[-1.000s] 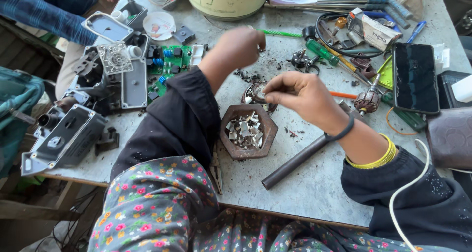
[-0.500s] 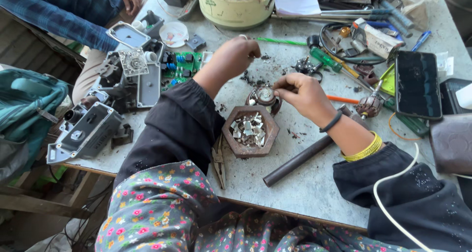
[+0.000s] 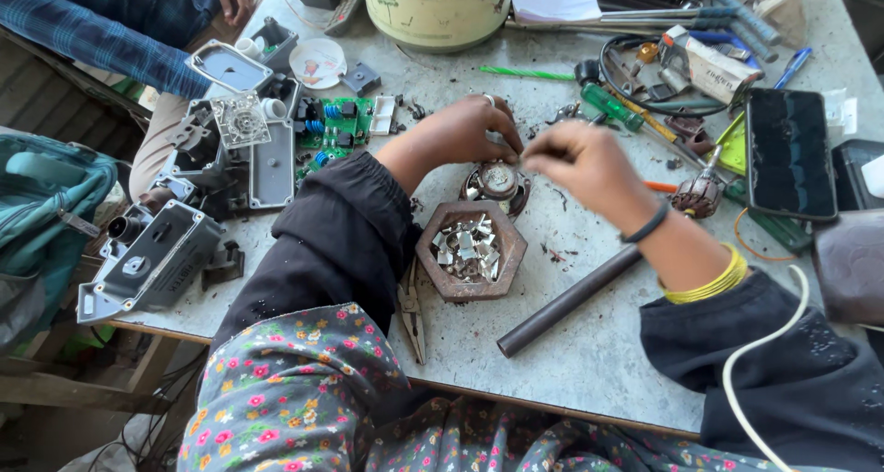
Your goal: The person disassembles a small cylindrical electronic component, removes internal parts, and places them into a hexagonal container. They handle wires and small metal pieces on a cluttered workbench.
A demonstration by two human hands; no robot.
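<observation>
Roughly mid-strip: left hand (image 3: 465,131), fingers curled, steadies small round metal speaker-like part (image 3: 497,181) on grey tabletop (image 3: 589,343), just above rusty hexagonal tray of metal scraps (image 3: 469,251). Right hand (image 3: 589,163), fingertips pinched together just beside part; whether anything is held between them, cannot tell, blurred. Next move likely needs fine pull. Dark steel rod (image 3: 566,302) lies near.

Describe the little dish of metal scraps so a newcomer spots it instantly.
On the grey table, look just below the left hand and the round metal part. The hexagonal dish sits there: rusty brown, six-sided, filled with shiny clippings.
</observation>
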